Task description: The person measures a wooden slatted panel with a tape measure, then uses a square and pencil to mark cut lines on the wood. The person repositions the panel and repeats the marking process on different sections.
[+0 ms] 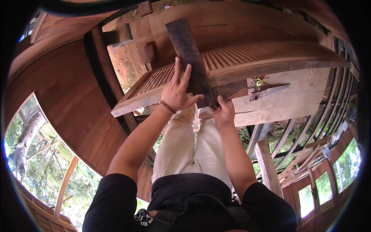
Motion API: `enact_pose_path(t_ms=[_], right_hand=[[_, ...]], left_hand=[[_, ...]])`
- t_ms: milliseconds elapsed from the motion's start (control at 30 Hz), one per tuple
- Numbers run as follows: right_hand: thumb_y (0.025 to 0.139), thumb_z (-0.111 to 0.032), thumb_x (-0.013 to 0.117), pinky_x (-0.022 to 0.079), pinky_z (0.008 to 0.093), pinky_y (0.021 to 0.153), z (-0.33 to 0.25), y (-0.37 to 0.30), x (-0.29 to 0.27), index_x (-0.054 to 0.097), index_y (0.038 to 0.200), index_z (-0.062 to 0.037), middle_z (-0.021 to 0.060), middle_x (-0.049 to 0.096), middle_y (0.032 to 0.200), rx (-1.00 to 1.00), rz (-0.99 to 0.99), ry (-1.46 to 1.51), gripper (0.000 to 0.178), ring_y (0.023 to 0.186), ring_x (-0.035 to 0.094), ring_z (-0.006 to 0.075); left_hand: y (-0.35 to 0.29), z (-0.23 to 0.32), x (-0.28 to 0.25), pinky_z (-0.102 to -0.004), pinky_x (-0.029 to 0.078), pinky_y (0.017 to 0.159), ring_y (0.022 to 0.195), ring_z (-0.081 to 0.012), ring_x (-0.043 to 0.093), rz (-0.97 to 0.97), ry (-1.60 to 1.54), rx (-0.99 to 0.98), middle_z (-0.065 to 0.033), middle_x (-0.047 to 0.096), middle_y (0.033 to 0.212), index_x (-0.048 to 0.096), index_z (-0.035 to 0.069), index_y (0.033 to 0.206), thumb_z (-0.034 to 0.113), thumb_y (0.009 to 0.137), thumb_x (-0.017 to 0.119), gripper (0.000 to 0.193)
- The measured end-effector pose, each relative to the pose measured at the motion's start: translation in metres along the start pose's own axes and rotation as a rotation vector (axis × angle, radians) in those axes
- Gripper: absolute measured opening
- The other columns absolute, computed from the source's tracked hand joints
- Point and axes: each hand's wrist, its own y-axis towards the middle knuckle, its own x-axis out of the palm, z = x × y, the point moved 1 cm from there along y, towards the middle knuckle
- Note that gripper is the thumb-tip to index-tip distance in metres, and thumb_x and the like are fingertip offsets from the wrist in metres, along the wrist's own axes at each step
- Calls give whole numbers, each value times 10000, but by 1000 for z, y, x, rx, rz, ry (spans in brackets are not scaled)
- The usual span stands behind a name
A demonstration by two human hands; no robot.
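Note:
A dark, flat L-shaped square lies across a wooden slatted panel, its long arm pointing away from me. Its shorter, rusty-brown arm reaches to the right along the panel's near edge. My left hand rests flat on the long arm, two fingers stretched forward and the thumb out to the right. At the near corner, my right hand grips the square with the thumb on top; its other fingers are mostly hidden.
On pale planks to the right lie a handsaw and a yellow-and-black tape measure. A wooden post stands at my right. Dark beams with gaps between them run along the right side. A curved-looking board wall rises at left.

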Motion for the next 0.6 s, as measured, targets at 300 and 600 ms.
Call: enact_pose_path(t_ms=[300, 600], right_hand=[[1021, -144, 624, 610, 472, 954, -6, 9, 2, 515, 1404, -55, 125, 643, 1335, 0, -16, -2, 408, 1203, 659, 267], [1027, -149, 618, 619, 454, 934, -13, 16, 11, 542, 1378, -50, 114, 669, 1292, 6, -50, -46, 372, 1166, 680, 250]], left_hand=[[14, 2, -11, -389, 612, 860, 1315, -371, 600, -68, 34, -64, -294, 106, 1696, 266, 52, 1630, 623, 679, 870, 1263], [24, -5, -14, -401, 602, 900, 1354, -372, 570, -78, 19, -53, -294, 11, 1704, 246, 43, 1629, 609, 700, 858, 1248]])
